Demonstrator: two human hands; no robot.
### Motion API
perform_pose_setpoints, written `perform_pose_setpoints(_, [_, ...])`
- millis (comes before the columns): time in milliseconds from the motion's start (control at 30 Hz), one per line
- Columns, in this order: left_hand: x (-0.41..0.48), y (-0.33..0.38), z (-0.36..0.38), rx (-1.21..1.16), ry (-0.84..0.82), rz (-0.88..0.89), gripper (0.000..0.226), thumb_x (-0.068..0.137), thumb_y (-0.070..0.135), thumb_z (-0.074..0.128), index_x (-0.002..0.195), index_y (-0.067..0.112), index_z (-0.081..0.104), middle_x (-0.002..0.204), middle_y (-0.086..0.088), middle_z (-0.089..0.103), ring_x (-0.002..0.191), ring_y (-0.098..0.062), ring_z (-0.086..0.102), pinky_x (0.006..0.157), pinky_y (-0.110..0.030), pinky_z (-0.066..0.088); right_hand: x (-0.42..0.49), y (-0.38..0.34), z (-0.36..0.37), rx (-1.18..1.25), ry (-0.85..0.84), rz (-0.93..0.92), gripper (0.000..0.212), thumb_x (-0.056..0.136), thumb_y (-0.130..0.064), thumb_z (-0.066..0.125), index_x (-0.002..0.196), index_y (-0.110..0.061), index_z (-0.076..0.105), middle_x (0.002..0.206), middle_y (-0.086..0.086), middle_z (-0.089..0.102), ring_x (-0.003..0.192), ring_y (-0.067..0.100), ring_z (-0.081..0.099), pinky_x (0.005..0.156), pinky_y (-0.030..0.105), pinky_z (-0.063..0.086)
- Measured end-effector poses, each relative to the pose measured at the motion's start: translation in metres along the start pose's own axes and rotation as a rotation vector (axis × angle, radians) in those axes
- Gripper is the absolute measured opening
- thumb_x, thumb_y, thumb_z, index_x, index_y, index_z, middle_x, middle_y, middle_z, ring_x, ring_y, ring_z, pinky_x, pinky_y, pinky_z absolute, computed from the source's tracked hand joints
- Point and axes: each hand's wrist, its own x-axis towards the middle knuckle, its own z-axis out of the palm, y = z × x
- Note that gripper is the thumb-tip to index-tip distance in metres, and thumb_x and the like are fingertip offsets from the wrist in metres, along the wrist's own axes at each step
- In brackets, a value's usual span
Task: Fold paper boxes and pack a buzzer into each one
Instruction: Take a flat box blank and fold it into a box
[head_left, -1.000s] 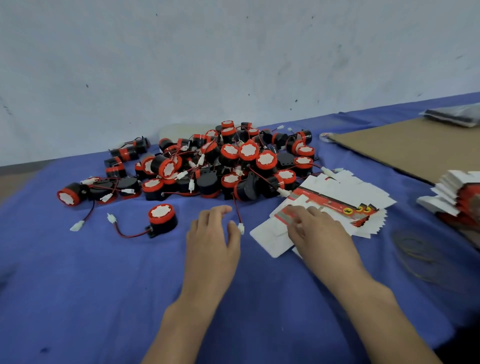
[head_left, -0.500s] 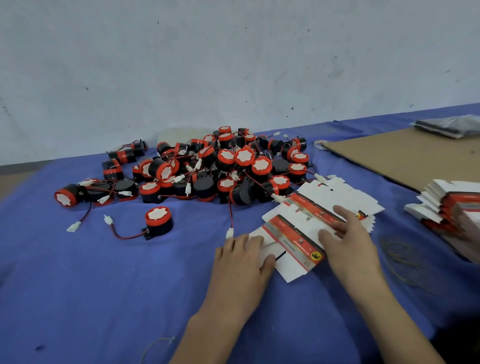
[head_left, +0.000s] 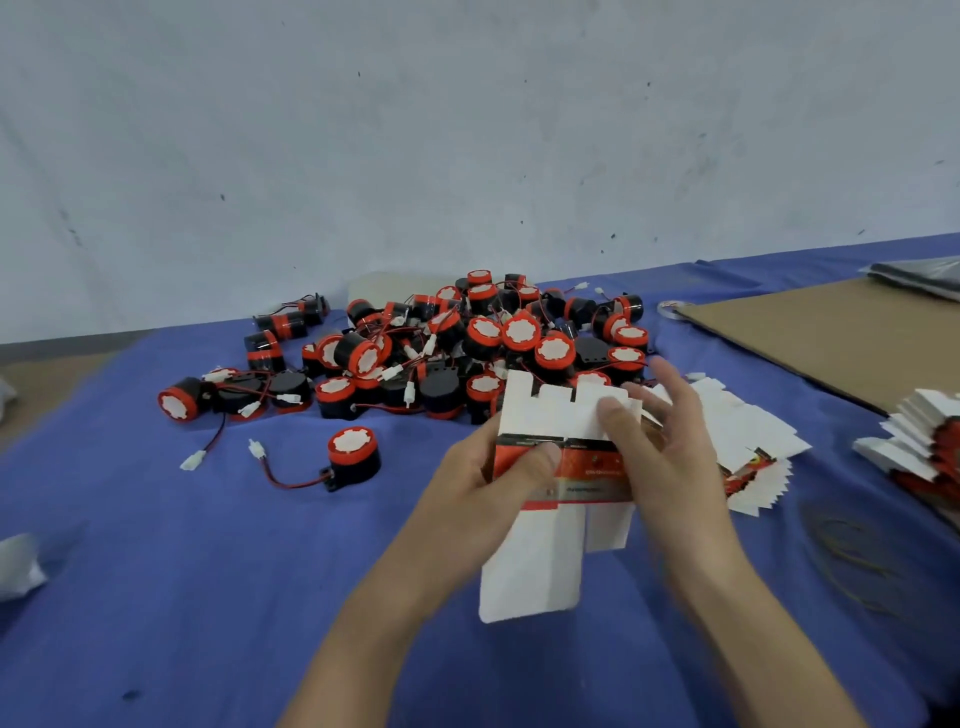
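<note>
Blue cloth (head_left: 182, 597) meets a grey wall (head_left: 467, 130) (buzzers (head_left: 467, 348) heaped there); left hand (head_left: 488, 478) and right hand (head_left: 675, 457) fingers (head_left: 535, 460) grip a paper box (head_left: 540, 561).

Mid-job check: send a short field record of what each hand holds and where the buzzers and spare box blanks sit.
held item: flat white paper box blank with red printed band, unfolded, raised above the blue cloth
left hand: grips the blank's left edge, thumb on the red band
right hand: pinches the upper flaps; blurred
pile: red-and-black round buzzers, heaped beyond the hands
lone buzzer: apart, left of the hands, wired
spare blanks: fanned on the cloth, right
folded boxes: none visible
</note>
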Motion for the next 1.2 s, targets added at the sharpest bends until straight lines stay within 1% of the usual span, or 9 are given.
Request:
perform_pose_setpoints(200, [-0.005, -0.003, -0.006, -0.232, 0.04, -0.122, 0.029, 0.083, 0.03, 0.064, 0.102, 0.051, 0.071, 0.107, 0.009, 0.076, 0.099, -0.013, 0.072, 0.081, -0.03, 0.058, -0.016, 0.007, 0.038, -0.101, -0.159, 0.023, 0.05, 0.079, -0.066, 0.057, 0.123, -0.042, 0.05, 0.123, -0.007, 0.057, 0.101, -0.003, 0.06, 0.067, 0.014, 0.051])
perform_pose_setpoints(400, [-0.018, -0.006, -0.003, -0.29, 0.15, -0.007, 0.027, 0.083, 0.043, 0.073, 0.11, 0.045, 0.071, 0.107, 0.015, 0.075, 0.101, -0.006, 0.07, 0.076, -0.013, 0.055, -0.016, 0.011, 0.048, -0.045, -0.238, 0.001, 0.065, 0.078, -0.063, 0.059, 0.137, -0.04, 0.045, 0.106, -0.033, 0.064, 0.096, -0.016, 0.06, 0.066, 0.004, 0.048])
perform_pose_setpoints(467, [-0.019, -0.005, -0.002, -0.279, 0.166, 0.033, 0.026, 0.081, 0.045, 0.068, 0.106, 0.051, 0.07, 0.108, 0.019, 0.074, 0.1, -0.002, 0.069, 0.074, -0.01, 0.053, -0.017, 0.015, 0.048, -0.051, -0.236, -0.017, 0.073, 0.081, -0.063, 0.057, 0.145, -0.035, 0.041, 0.118, -0.026, 0.065, 0.106, -0.006, 0.062, 0.076, 0.011, 0.053])
perform_pose_setpoints(567, [-0.018, -0.003, -0.003, -0.285, 0.144, 0.057, 0.038, 0.09, 0.04, 0.067, 0.128, 0.041, 0.06, 0.118, 0.018, 0.07, 0.109, -0.004, 0.067, 0.078, -0.014, 0.054, -0.021, 0.015, 0.048, -0.041, -0.228, -0.025, 0.076, 0.083, -0.061, 0.057, 0.151, -0.033, 0.037, 0.128, -0.018, 0.063, 0.118, 0.003, 0.061, 0.091, 0.023, 0.056])
perform_pose_setpoints(733, [-0.014, -0.004, -0.012, -0.311, 0.259, 0.074, 0.05, 0.079, 0.054, 0.067, 0.128, 0.049, 0.054, 0.114, 0.019, 0.07, 0.101, -0.008, 0.071, 0.069, -0.02, 0.058, -0.029, 0.008, 0.05, 0.131, -0.28, -0.044, 0.06, 0.09, -0.053, 0.062, 0.144, -0.044, 0.039, 0.123, -0.028, 0.063, 0.114, -0.005, 0.061, 0.079, 0.007, 0.049])
perform_pose_setpoints(867, [-0.01, -0.011, -0.013, -0.276, 0.325, 0.065, 0.066, 0.082, 0.079, 0.048, 0.141, 0.049, 0.042, 0.127, 0.018, 0.064, 0.113, -0.001, 0.064, 0.087, -0.023, 0.056, -0.042, 0.011, 0.062, 0.119, -0.444, -0.089, 0.04, 0.1, -0.056, 0.046, 0.137, -0.043, 0.049, 0.129, -0.025, 0.061, 0.12, -0.005, 0.058, 0.087, 0.008, 0.047])
perform_pose_setpoints(967, [-0.007, -0.017, -0.015, -0.296, 0.37, 0.064, 0.078, 0.074, 0.084, 0.041, 0.143, 0.048, 0.042, 0.137, 0.019, 0.059, 0.121, 0.003, 0.058, 0.097, -0.022, 0.052, -0.045, 0.015, 0.069, 0.113, -0.527, -0.066, 0.063, 0.091, -0.072, 0.046, 0.149, -0.051, 0.032, 0.147, -0.035, 0.042, 0.135, -0.01, 0.04, 0.099, 0.006, 0.04])
perform_pose_setpoints(1067, [-0.007, -0.018, -0.018, -0.24, 0.385, 0.072, 0.073, 0.074, 0.09, 0.035, 0.139, 0.058, 0.04, 0.141, 0.018, 0.055, 0.125, -0.001, 0.056, 0.101, -0.031, 0.05, -0.04, 0.019, 0.07, 0.043, -0.526, -0.092, 0.081, 0.085, -0.077, 0.053, 0.154, -0.049, 0.021, 0.154, -0.03, 0.033, 0.141, -0.005, 0.034, 0.109, 0.023, 0.04])
perform_pose_setpoints(1200, [-0.005, -0.02, -0.017, -0.167, 0.391, 0.076, 0.071, 0.073, 0.091, 0.038, 0.137, 0.06, 0.036, 0.134, 0.023, 0.056, 0.12, -0.001, 0.059, 0.094, -0.025, 0.055, -0.03, 0.021, 0.069, -0.073, -0.331, -0.193, 0.079, 0.086, -0.076, 0.05, 0.151, -0.034, 0.035, 0.145, -0.012, 0.044, 0.134, 0.008, 0.048, 0.104, 0.038, 0.049])
